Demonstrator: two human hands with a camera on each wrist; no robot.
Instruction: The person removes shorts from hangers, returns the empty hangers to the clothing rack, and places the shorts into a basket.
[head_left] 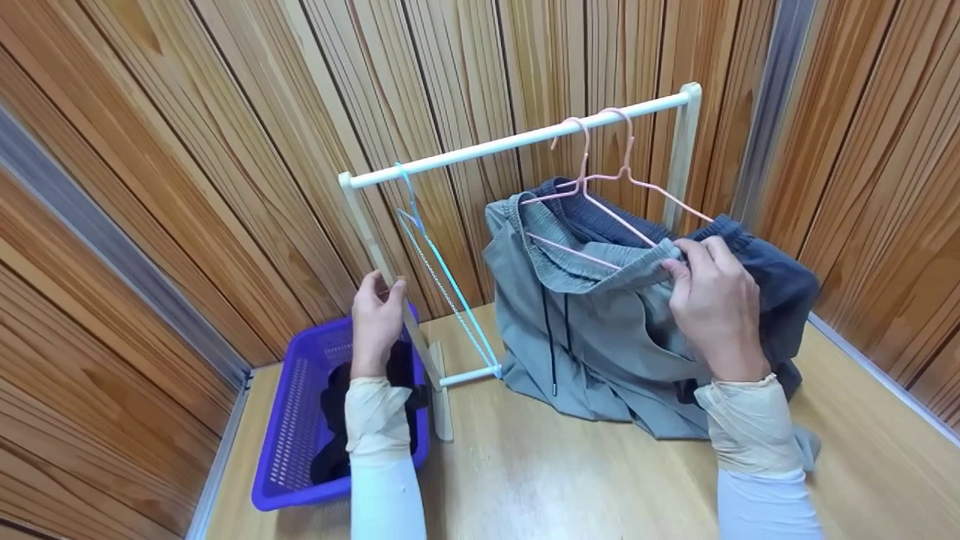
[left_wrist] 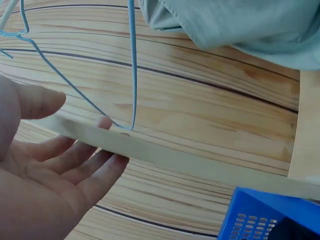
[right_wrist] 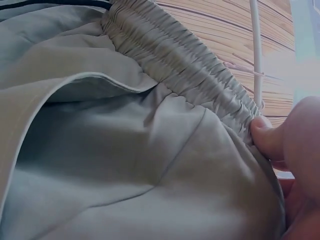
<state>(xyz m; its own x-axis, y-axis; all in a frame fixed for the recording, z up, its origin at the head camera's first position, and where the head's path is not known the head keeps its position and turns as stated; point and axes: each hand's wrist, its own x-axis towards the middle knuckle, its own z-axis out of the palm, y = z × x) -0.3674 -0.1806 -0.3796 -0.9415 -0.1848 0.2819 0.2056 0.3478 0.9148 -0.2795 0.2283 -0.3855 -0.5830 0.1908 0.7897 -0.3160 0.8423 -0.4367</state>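
Observation:
A small rack with a white rail [head_left: 525, 139] stands on a wooden table [head_left: 562, 480]. My left hand [head_left: 379, 311] [left_wrist: 60, 165] holds the rack's left post [head_left: 373, 247] [left_wrist: 175, 157], thumb on one side and fingers on the other. A bare blue wire hanger [head_left: 442, 277] [left_wrist: 133, 65] hangs beside it. My right hand [head_left: 712, 296] [right_wrist: 295, 150] pinches the elastic waistband [head_left: 592, 274] [right_wrist: 180, 55] of grey drawstring trousers [head_left: 600, 322] [right_wrist: 150, 150] on a pink hanger [head_left: 584, 161]. A dark blue garment [head_left: 780, 270] hangs behind them on a second pink hanger.
A purple plastic basket [head_left: 300, 420] [left_wrist: 265, 215] with dark clothes [head_left: 334, 420] sits at the table's left, against the rack's foot. Wood-panelled walls close in at the left, back and right. The hanging garments' lower ends pile on the table.

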